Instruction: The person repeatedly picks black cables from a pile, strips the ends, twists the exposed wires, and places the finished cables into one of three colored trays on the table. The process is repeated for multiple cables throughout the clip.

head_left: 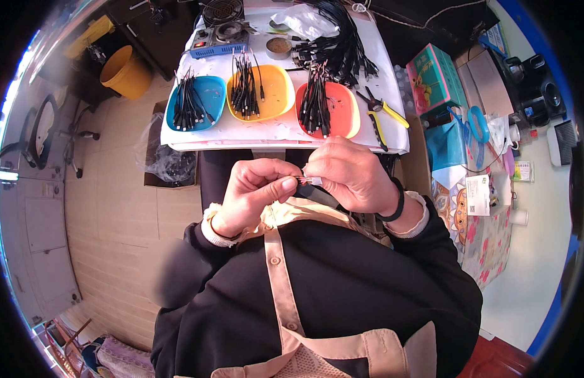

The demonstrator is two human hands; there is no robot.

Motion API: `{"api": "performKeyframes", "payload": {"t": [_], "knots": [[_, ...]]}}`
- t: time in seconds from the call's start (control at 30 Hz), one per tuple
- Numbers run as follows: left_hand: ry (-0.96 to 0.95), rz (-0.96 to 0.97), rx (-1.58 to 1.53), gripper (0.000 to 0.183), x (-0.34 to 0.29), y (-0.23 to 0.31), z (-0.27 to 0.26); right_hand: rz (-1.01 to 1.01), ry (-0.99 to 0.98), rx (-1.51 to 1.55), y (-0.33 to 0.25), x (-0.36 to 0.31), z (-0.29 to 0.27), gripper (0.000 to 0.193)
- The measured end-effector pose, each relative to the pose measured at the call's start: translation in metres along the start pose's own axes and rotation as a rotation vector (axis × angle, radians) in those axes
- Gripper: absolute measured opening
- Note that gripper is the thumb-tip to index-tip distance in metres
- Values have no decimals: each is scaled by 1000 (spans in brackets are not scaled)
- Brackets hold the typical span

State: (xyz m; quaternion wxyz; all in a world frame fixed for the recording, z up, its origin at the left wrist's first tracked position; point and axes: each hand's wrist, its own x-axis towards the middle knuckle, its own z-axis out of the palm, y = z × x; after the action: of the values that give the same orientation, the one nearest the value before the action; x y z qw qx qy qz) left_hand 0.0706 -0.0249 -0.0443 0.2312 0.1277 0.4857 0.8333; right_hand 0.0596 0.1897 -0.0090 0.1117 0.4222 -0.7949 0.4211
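Observation:
Close to my chest, just off the table's front edge, both hands meet. My left hand [260, 189] pinches the end of a thin cable with fine reddish wires [302, 181] between thumb and forefinger. My right hand [352, 173] is closed at the same spot, fingertips pressed together on a small whitish piece [316, 181] beside those wires; its kind is too small to tell. Beyond the hands stand a blue bowl [217, 93], a yellow bowl [282, 85] and a red bowl [348, 110], each with a bundle of short black cables in it.
Yellow-handled wire strippers [386, 116] lie at the table's right. Behind the bowls are a blue-grey electrical device [219, 43], a round tin [278, 47] and a heap of black cables [342, 47]. A carton with plastic bags [169, 157] sits on the floor at left.

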Motion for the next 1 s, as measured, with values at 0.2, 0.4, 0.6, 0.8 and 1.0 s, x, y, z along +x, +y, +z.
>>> {"api": "performKeyframes", "payload": {"t": [0.2, 0.4, 0.6, 0.8, 1.0], "knots": [[-80, 125, -157, 12, 0, 8, -15, 374, 157, -84, 17, -1, -24, 13], [-123, 70, -255, 12, 6, 6, -12, -7, 39, 50, 2, 8, -8, 39], [-129, 84, -123, 10, 5, 12, -8, -13, 9, 107, -6, 16, -3, 25], [-238, 777, 1028, 16, 12, 27, -10, 1017, -195, 1362, -7, 7, 1, 21], [-29, 340, 451, 6, -3, 16, -4, 306, 46, 263, -15, 1, 1, 21]]}}
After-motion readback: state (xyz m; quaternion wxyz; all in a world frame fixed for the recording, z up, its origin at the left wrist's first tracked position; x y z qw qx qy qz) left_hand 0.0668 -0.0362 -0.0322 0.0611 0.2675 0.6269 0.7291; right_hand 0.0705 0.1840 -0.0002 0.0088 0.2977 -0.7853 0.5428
